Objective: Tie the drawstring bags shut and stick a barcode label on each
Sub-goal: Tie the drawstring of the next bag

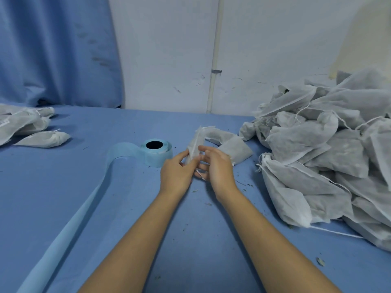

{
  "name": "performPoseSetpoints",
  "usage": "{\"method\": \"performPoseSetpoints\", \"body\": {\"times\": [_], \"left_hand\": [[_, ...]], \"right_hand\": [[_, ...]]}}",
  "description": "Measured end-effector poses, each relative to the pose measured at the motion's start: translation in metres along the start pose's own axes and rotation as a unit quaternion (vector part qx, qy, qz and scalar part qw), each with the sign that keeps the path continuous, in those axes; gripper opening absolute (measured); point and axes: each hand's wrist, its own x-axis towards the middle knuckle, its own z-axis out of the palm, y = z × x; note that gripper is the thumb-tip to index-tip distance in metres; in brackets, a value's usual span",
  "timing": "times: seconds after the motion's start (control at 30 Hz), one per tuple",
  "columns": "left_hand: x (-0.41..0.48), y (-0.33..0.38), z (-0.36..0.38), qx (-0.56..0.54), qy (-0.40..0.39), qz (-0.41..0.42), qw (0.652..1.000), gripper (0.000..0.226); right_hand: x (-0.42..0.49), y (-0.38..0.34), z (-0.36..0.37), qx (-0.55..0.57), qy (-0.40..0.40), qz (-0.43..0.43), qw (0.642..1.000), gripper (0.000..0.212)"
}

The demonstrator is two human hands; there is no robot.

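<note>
Working one drawstring bag [195, 144] at centre of the blue table [118, 240], just right of the label roll [157, 152]. Pinched at its near end by left hand [176, 171], gripped alongside by right hand [218, 166] with fingers curled; thin string [201, 176] dangling between the palms. Loose liner strip [80, 208] trailing from roll toward near-left edge. Big heap of bags [338, 149] to the right, smaller stack [31, 127] far left.
</note>
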Motion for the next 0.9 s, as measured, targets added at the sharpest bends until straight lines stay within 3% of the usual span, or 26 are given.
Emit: {"method": "performPoseSetpoints", "body": {"times": [0.13,0.27,0.4,0.53,0.6,0.73,0.83,0.9], "left_hand": [[0.001,-0.003,-0.003,0.019,0.026,0.016,0.999,0.020],[0.006,-0.004,-0.008,-0.004,0.091,0.011,0.996,0.016],[0.012,0.003,-0.015,-0.097,0.100,-0.001,0.990,0.012],[0.009,0.008,-0.016,-0.165,0.078,-0.020,0.983,0.011],[0.009,0.008,-0.016,-0.195,0.079,-0.036,0.977,0.015],[0.007,0.013,-0.016,-0.284,0.045,-0.078,0.955,0.011],[0.005,0.015,-0.016,-0.367,0.028,-0.118,0.922,0.008],[0.005,0.014,-0.014,-0.349,0.041,-0.132,0.927,0.008]], "right_hand": [[0.006,0.005,-0.001,-0.023,0.010,-0.007,1.000,0.026],[0.020,0.011,-0.012,-0.188,0.077,-0.022,0.979,0.029],[0.024,0.007,-0.024,-0.218,0.115,-0.001,0.969,0.007],[0.018,0.006,-0.026,-0.190,0.112,-0.042,0.974,0.022],[0.016,0.003,-0.021,-0.159,0.088,-0.044,0.982,0.019],[0.013,-0.002,-0.014,-0.116,-0.013,0.027,0.993,0.021],[0.011,-0.001,-0.014,-0.103,0.000,0.047,0.994,0.022],[0.011,-0.001,-0.016,-0.099,0.014,0.039,0.994,0.024]]}}
